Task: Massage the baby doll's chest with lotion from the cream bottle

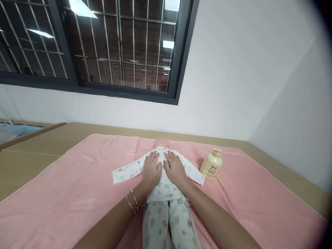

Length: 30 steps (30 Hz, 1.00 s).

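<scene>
A baby doll [161, 143] lies on a pink blanket [85, 193], its head toward the wall. It is dressed in a white printed top [166, 188] with the sleeves spread to both sides, and matching trousers [155, 221]. My left hand [151, 169] rests flat on the left half of the doll's chest, fingers stretched toward its shoulder. Mirroring it on the right half, my right hand [175, 168] also lies flat with the fingers extended. Two bangles circle my left wrist. Whether the doll lies face up or face down I cannot tell.
A pale yellow lotion bottle [212, 164] stands on the blanket, just beyond the doll's right-hand sleeve. The blanket covers a tan tabletop [77, 128] that meets a white wall [220, 86]. Above is a dark-framed window [124, 45] with metal bars.
</scene>
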### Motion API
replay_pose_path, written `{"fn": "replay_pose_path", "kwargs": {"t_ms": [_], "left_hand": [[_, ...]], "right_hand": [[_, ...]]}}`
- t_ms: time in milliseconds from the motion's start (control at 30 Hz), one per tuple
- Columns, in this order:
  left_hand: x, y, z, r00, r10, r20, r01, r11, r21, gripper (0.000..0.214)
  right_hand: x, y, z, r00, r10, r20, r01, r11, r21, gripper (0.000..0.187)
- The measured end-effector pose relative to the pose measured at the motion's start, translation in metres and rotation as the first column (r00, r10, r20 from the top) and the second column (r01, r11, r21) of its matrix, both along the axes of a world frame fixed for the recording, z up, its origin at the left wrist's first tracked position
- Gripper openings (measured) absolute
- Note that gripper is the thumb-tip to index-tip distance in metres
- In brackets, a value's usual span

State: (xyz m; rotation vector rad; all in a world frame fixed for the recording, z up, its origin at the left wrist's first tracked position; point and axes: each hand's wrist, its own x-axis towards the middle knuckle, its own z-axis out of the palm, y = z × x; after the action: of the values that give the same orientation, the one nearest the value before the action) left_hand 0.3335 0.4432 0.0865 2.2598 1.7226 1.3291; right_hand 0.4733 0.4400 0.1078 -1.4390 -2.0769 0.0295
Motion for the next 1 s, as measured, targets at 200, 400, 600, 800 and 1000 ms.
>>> {"fn": "replay_pose_path", "kwargs": {"t_ms": [200, 400, 600, 800, 1000], "left_hand": [[-0.0001, 0.0, 0.0014, 1.0, 0.001, -0.004, -0.001, 1.0, -0.009, 0.046], [0.0002, -0.0007, 0.001, 1.0, 0.002, -0.005, -0.002, 1.0, 0.005, 0.046], [0.0004, -0.0004, 0.0008, 1.0, 0.008, -0.004, -0.008, 1.0, -0.006, 0.046], [-0.0001, -0.0009, 0.0012, 1.0, 0.006, 0.005, -0.006, 1.0, -0.014, 0.047], [0.0, -0.0014, 0.0024, 1.0, 0.0, 0.018, 0.0, 1.0, -0.015, 0.046]], "right_hand": [[-0.0001, 0.0015, -0.0021, 1.0, 0.003, 0.004, -0.003, 1.0, 0.009, 0.043], [0.0, 0.0016, -0.0028, 1.0, 0.003, 0.004, -0.003, 1.0, 0.012, 0.043], [-0.0005, 0.0011, -0.0016, 1.0, 0.003, -0.008, -0.003, 1.0, 0.012, 0.043], [-0.0003, 0.0009, -0.0024, 1.0, 0.001, -0.007, -0.001, 1.0, 0.012, 0.043], [-0.0002, 0.0017, -0.0026, 1.0, 0.004, -0.006, -0.003, 1.0, 0.017, 0.043]]}}
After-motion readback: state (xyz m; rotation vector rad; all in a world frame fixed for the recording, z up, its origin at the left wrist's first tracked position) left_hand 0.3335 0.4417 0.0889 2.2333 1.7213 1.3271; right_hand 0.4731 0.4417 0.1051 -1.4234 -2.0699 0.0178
